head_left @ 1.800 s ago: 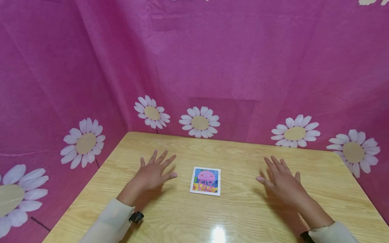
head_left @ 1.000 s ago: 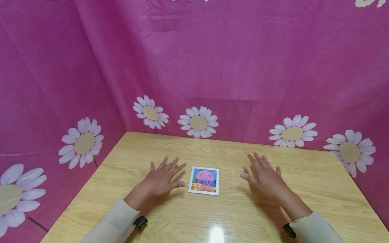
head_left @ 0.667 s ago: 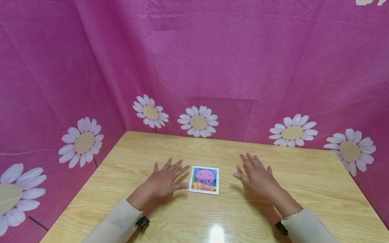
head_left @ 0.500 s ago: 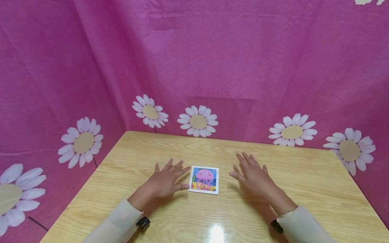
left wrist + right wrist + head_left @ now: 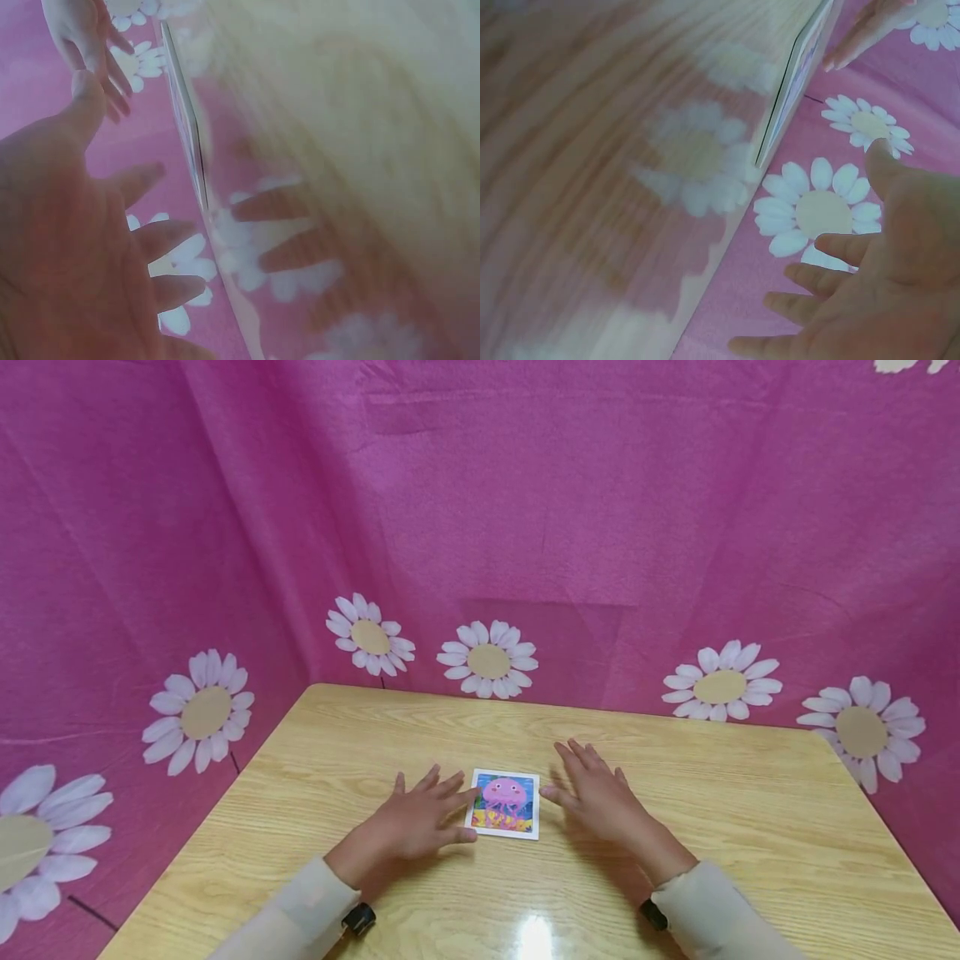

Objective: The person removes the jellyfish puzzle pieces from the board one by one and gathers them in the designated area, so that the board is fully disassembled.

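Observation:
A small square jellyfish picture (image 5: 504,803) with a white border lies flat on the wooden table (image 5: 420,718), between my two hands. At its left edge, my left hand (image 5: 412,818) has its fingers spread, with index fingertip and thumb overlapping the border in the head view. My right hand (image 5: 603,802) hovers just right of the picture, fingers extended and thumb pointing at its right edge. Seen edge-on in the left wrist view, the picture (image 5: 184,112) is a thin board. Both palms hold nothing.
A pink cloth (image 5: 510,510) printed with large white daisies (image 5: 489,660) hangs behind and to the left of the table, right at its far edge. Dark bands (image 5: 359,919) sit at both wrists, below light sleeves (image 5: 292,914). A bright light reflection shows on the near tabletop.
Both hands have moved inward toward the picture, the right hand travelling left the farthest and the left hand going right. The picture stays in place on the table.

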Available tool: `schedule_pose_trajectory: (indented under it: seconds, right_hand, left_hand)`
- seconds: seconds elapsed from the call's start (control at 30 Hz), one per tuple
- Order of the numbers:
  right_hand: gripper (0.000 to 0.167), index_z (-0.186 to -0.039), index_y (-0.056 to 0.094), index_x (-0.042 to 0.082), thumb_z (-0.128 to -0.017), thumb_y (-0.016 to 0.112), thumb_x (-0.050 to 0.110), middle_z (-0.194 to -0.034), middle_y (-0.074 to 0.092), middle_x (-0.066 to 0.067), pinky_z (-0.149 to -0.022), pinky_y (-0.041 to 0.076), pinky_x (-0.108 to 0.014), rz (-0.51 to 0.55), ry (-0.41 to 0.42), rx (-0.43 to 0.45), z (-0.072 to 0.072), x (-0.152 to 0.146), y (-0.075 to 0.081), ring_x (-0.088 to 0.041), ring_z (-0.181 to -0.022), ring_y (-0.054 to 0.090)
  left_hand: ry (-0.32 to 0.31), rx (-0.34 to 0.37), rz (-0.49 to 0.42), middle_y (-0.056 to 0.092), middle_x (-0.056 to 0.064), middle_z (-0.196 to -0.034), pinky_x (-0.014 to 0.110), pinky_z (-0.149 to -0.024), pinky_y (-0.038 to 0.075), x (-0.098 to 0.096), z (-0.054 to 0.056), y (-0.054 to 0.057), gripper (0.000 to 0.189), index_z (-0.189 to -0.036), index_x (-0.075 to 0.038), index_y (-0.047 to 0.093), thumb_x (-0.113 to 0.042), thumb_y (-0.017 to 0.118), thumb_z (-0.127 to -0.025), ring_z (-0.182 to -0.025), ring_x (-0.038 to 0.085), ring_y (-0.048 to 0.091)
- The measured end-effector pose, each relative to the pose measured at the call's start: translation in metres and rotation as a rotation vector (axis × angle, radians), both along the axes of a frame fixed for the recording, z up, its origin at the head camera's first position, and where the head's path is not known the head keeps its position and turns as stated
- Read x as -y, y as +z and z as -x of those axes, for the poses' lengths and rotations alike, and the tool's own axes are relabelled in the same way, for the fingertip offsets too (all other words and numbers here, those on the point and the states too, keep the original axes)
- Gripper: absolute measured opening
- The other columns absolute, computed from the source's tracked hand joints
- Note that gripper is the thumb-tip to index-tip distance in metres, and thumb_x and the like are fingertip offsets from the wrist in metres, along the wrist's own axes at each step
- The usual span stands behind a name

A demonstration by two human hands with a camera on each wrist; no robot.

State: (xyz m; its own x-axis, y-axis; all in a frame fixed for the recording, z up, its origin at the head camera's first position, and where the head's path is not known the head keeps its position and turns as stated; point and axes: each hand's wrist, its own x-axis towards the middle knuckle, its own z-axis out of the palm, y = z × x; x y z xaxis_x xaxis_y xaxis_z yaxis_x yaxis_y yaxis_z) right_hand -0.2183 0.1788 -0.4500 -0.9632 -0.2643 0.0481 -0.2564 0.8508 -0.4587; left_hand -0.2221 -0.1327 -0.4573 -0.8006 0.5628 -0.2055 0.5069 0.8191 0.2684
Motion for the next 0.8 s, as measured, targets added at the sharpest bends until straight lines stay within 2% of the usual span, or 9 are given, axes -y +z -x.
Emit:
schedule_pose_trajectory:
  seconds: [0.33, 0.53, 0.8]
  right_hand:
    - [0.075, -0.161, 0.032, 0.003, -0.103, 0.063, 0.040, -0.165, 0.029, -0.025, -0.117, 0.023, -0.069, 0.032, 0.059, 0.014, 0.006, 0.017, -0.005, -0.048, -0.153, 0.024]
    - [0.075, -0.160, 0.033, 0.003, -0.102, 0.065, 0.039, -0.164, 0.032, -0.024, -0.115, 0.032, -0.065, 0.052, 0.077, 0.034, 0.008, 0.026, -0.007, -0.046, -0.150, 0.031]
    - [0.069, -0.157, 0.041, 0.004, -0.100, 0.071, 0.029, -0.161, 0.038, -0.021, -0.113, 0.037, -0.062, 0.067, 0.068, 0.050, 0.009, 0.043, -0.007, -0.043, -0.147, 0.038]
  left_hand:
    - [-0.018, 0.056, 0.038, 0.021, 0.001, -0.172, 0.079, -0.114, 0.009, -0.009, -0.005, 0.001, 0.075, -0.162, -0.041, 0.032, -0.077, 0.040, -0.097, -0.159, 0.038, 0.008]
    - [-0.040, 0.041, 0.061, 0.021, 0.002, -0.172, 0.080, -0.113, 0.012, -0.012, -0.007, 0.003, 0.073, -0.161, -0.043, 0.033, -0.077, 0.041, -0.096, -0.158, 0.039, 0.009]
    - [-0.049, 0.026, 0.074, 0.020, 0.002, -0.172, 0.081, -0.111, 0.017, -0.013, -0.007, 0.003, 0.072, -0.160, -0.042, 0.036, -0.077, 0.041, -0.096, -0.158, 0.039, 0.011]
